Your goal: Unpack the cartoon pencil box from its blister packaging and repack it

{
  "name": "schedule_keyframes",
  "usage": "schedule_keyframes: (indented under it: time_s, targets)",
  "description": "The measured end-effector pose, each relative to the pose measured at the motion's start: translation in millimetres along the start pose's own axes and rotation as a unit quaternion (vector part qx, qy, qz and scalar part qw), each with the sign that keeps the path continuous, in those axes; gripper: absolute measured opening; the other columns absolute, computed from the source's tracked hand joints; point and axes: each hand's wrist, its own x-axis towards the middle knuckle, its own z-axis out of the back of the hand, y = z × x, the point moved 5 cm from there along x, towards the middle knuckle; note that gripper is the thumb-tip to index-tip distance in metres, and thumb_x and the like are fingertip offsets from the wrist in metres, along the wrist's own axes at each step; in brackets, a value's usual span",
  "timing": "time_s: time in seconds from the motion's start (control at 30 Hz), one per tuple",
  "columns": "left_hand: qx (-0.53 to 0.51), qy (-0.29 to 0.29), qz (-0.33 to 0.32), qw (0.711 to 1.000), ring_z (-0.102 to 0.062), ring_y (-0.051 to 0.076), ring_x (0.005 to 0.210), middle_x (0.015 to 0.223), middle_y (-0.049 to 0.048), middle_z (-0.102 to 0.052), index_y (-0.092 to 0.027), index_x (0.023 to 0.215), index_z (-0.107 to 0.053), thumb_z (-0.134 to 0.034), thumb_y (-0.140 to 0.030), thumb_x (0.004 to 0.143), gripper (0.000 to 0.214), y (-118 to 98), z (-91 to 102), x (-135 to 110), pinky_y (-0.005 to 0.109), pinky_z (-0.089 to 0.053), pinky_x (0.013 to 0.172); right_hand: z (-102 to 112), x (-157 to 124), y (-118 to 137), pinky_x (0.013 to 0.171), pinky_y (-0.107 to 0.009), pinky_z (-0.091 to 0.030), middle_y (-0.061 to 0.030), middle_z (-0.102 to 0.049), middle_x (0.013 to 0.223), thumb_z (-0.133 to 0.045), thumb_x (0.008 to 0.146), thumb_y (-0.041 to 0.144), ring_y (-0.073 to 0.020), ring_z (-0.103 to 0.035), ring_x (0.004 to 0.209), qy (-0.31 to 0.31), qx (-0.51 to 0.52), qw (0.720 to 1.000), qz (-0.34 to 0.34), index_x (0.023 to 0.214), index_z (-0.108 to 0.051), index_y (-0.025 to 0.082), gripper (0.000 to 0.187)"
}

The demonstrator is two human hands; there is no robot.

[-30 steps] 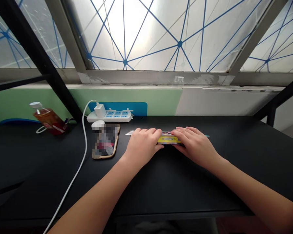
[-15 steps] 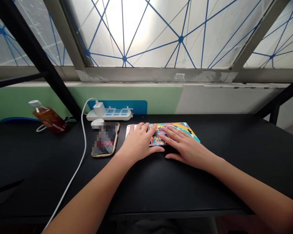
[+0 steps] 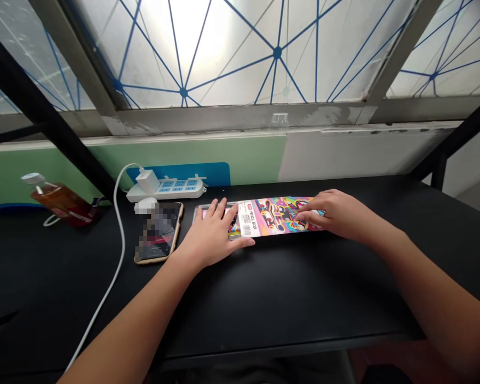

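Note:
A flat pencil box [image 3: 234, 233] with a clear edge lies on the black desk, its left end under my left hand [image 3: 208, 234]. That hand rests on it with the fingers spread and the thumb along the near edge. A bright cardboard sleeve [image 3: 278, 216], printed "PENCIL BOX" with a barcode and cartoon pictures, covers the right part and reaches out to the right. My right hand [image 3: 338, 216] has its fingers closed on the sleeve's right end, thumb and fingertips on the printed face. The palm hides that end.
Left of the box lies a phone [image 3: 160, 234] in a tan case, with a white power strip [image 3: 180, 186] and plugged charger behind. A white cable [image 3: 118, 256] runs down the desk [image 3: 272, 298]. At far left stands a drink bottle [image 3: 66, 205]. Window and black frame bars border the back.
My right hand has gone from lying flat on the package to gripping the sleeve's right end. The sleeve has slid right, uncovering the box's left part. The view has shifted slightly.

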Motion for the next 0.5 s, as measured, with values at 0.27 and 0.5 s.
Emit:
schedule_keyframes:
  time_s: [0.27, 0.5]
  targets:
    - [-0.005, -0.06, -0.07, 0.996, -0.016, 0.038, 0.155, 0.166, 0.0205, -0.022, -0.018, 0.162, -0.021, -0.039, -0.073, 0.096, 0.088, -25, 4.7, -1, 0.059, -0.025, 0.119, -36, 8, 80, 0.119, -0.059, -0.028, -0.016, -0.014, 0.169, -0.056, 0.093, 0.063, -0.0344, -0.016, 0.155, -0.009, 0.01, 0.994, 0.111, 0.162, -0.02, 0.023, 0.087]
    - [-0.031, 0.001, -0.049, 0.998, -0.018, 0.034, 0.155, 0.167, 0.0166, -0.022, -0.014, 0.16, -0.026, -0.03, -0.071, 0.099, 0.084, -14, -8.0, 5, 0.055, -0.022, 0.122, -43, 4, 59, 0.116, -0.061, -0.034, -0.0134, -0.043, 0.159, -0.058, 0.096, 0.052, -0.0343, -0.038, 0.147, 0.032, -0.005, 0.994, 0.108, 0.154, -0.041, 0.026, 0.066]
